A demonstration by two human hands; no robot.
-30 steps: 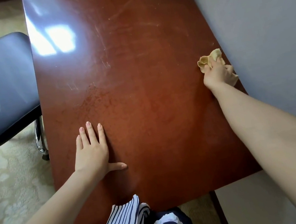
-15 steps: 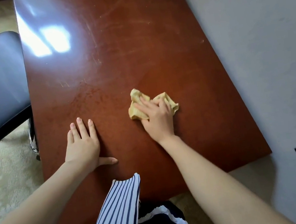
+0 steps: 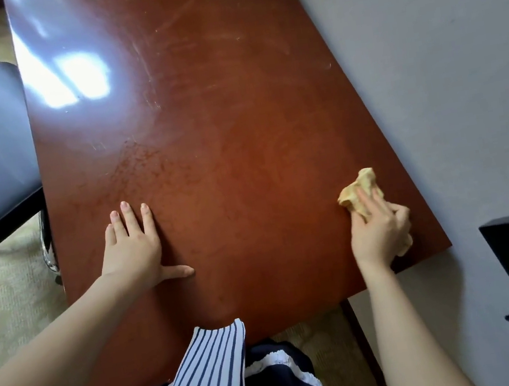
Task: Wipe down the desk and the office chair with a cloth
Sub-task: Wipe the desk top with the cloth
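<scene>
Now gripping cloth (image 3: 358, 194) in curled fingers (image 3: 398, 215) of right hand (image 3: 378, 235) at right edge of desk (image 3: 236, 129), with left hand (image 3: 133, 248) flat, fingers straight.

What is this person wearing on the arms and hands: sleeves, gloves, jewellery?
Nothing is worn from the frame edge down to the fingers: no sleeves, gloves, watch or bracelets. The left hand and right hand show no rings; the left's nails are short. A white, navy-striped fabric strip hangs over a dark garment with white lace trim.
</scene>
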